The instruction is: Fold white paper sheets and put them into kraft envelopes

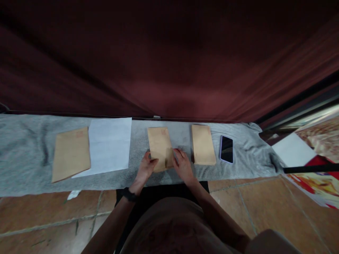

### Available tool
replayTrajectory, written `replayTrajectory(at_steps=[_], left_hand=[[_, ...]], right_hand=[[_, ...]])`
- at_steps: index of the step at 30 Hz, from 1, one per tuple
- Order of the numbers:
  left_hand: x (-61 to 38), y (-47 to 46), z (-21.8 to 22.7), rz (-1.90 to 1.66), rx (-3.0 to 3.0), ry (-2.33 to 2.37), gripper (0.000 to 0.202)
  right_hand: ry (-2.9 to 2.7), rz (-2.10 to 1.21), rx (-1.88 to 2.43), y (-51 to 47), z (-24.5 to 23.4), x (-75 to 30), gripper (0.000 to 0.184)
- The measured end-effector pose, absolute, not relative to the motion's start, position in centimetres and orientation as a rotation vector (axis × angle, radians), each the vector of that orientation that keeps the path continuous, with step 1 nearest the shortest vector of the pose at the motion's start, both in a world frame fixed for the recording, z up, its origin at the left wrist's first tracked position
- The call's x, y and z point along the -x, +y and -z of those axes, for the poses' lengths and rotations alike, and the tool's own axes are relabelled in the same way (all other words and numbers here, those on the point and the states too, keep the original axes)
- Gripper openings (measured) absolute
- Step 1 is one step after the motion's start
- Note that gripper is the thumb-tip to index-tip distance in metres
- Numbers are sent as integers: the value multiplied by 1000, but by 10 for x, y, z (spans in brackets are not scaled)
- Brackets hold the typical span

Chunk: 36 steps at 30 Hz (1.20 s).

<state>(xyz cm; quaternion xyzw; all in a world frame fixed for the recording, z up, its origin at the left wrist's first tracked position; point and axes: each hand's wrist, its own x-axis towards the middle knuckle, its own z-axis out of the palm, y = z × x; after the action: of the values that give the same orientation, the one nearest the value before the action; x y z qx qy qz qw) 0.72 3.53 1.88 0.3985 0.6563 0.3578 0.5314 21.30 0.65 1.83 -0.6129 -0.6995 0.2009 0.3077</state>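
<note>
In front of me a brown paper envelope [160, 144] lies on a grey cloth, with faint reddish print near its top right corner. My left hand [145, 167] grips its lower left edge, thumb on top and fingers around the side. At the lower right edge is my right hand [184, 167], its thumb and fingers closed on the paper; the fingertips are partly hidden. A stack of similar brown envelopes [203, 144] sits just right of that hand. Farther left, more brown envelopes [71, 153] overlap the edge of white paper sheets [110, 144].
A phone [227, 149] with a purple edge lies right of the stack. The grey cloth [29, 151] covers a long narrow surface. Behind it hangs a dark red curtain [169, 70]. Colourful printed packaging [317, 183] is at the far right, above the tiled floor [238, 197].
</note>
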Motion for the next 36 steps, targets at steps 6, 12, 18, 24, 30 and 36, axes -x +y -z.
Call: replayTrajectory(at_steps=[6, 12, 18, 24, 30, 36], left_hand=[[-5, 28, -34, -809, -1564, 1897, 48], [-20, 104, -41, -793, -2273, 1517, 55], [-27, 173, -21, -380, -2477, 1294, 59], [-22, 171, -4, -429, -2545, 1160, 62], [-21, 152, -2, -488, -2506, 1113, 59], [-16, 126, -2, -477, -2493, 1037, 59]], right_hand=[[-2226, -316, 1554, -1, -15, -207, 49], [-2223, -334, 1540, 1, -15, -209, 47], [-2237, -383, 1482, 4, -23, -211, 42], [-2202, -387, 1474, 5, -23, -211, 39], [-2214, -368, 1485, 6, -23, -211, 39], [-2188, -399, 1476, 9, -15, -212, 44]])
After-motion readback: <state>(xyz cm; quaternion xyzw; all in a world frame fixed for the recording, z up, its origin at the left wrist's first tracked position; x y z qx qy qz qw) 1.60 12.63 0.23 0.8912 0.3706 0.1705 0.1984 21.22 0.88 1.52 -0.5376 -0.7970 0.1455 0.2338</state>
